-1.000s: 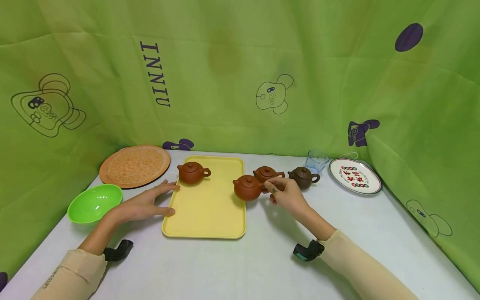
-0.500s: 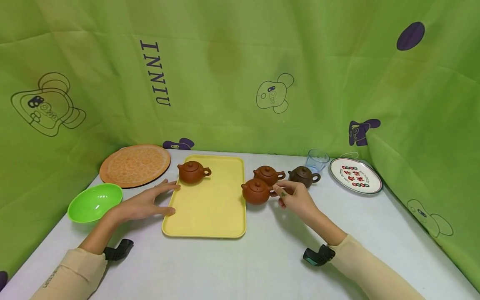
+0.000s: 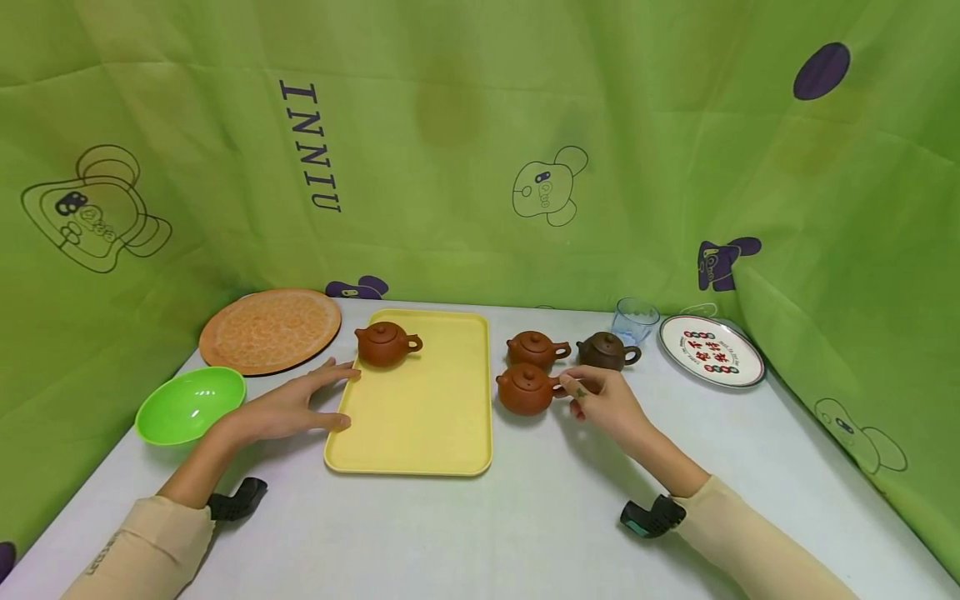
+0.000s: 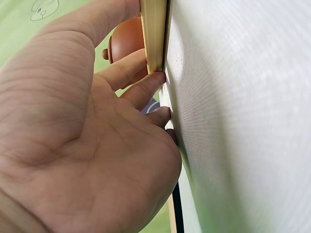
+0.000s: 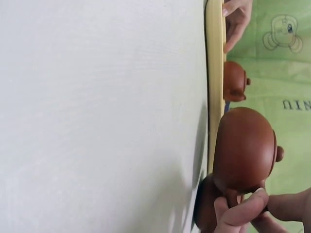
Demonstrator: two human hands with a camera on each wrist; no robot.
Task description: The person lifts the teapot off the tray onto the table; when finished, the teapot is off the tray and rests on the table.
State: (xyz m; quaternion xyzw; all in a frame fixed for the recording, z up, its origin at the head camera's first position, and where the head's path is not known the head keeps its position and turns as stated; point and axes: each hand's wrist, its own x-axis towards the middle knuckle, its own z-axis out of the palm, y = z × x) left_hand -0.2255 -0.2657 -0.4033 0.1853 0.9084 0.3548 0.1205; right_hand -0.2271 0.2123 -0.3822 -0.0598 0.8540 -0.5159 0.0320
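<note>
One teapot [image 3: 385,343] sits on the yellow tray [image 3: 420,433] at its far left corner, so by the look of it 1 of 4 pots is loaded and 3 are left on the bench [image 3: 480,533]. Right hand [image 3: 606,402] pinches the handle of the nearest red teapot [image 3: 527,389], fingers curled on it; that pot stands on the bench just off the tray's right edge, w/ the second red teapot [image 3: 534,348] close behind and the dark brown teapot [image 3: 606,351] near it to the right. Left hand [image 3: 288,407] lies flat w/ fingers straight against the tray's left rim, holding nothing, prob. steadying it. Room: most of the tray surface is bare, incl. all the near half and the right side. Tray rim is a low lip, so the pot needs a small lift over it. Tight spot is behind the held pot, where the other two sit close. Glass [image 3: 634,320], printed plate [image 3: 710,350], orange plate [image 3: 270,330] & green bowl [image 3: 190,405] are well apart from the path
</note>
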